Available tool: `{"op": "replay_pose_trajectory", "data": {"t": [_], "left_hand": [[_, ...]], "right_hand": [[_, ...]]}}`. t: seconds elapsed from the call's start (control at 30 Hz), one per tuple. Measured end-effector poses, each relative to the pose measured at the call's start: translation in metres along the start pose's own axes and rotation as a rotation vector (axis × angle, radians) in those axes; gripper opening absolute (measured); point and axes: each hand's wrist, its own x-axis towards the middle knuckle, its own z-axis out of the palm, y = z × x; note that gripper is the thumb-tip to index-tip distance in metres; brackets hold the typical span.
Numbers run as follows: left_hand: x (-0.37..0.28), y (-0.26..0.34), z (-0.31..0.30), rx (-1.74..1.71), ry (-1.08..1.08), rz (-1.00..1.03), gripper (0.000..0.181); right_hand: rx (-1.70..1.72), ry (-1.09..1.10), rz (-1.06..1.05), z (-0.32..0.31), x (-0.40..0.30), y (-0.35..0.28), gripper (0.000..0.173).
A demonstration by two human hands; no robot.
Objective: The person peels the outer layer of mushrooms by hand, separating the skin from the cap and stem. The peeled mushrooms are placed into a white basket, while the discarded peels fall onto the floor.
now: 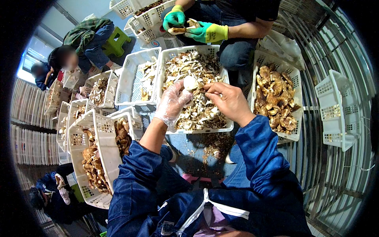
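My left hand, in a thin clear plastic glove, holds a pale mushroom by its rounded side. The bare right hand is at the other side of it, thumb and forefinger pinched together; whether a small piece or tool sits between them cannot be told. Both hands are above a white perforated plastic crate heaped with torn mushroom pieces. Left of that crate stands another white crate with a few pale mushroom strips.
A crate of brown mushrooms stands at right, more crates at left. Across from me, a co-worker's green-and-yellow gloved hands hold a mushroom. Other people sit at left. Metal racks line the right; scraps lie on the blue floor.
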Motion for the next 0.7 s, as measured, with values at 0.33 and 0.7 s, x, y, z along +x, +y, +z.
{"op": "replay_pose_trajectory", "data": {"t": [0.33,0.7], "left_hand": [[0.002,-0.003,-0.001,-0.021,-0.048,-0.001,0.045],[0.0,-0.001,0.0,-0.215,-0.081,0.01,0.036]], "right_hand": [[-0.101,0.093,-0.085,0.007,-0.002,0.003,0.015],[-0.004,0.275,0.024,0.007,0.006,0.002,0.012]]}}
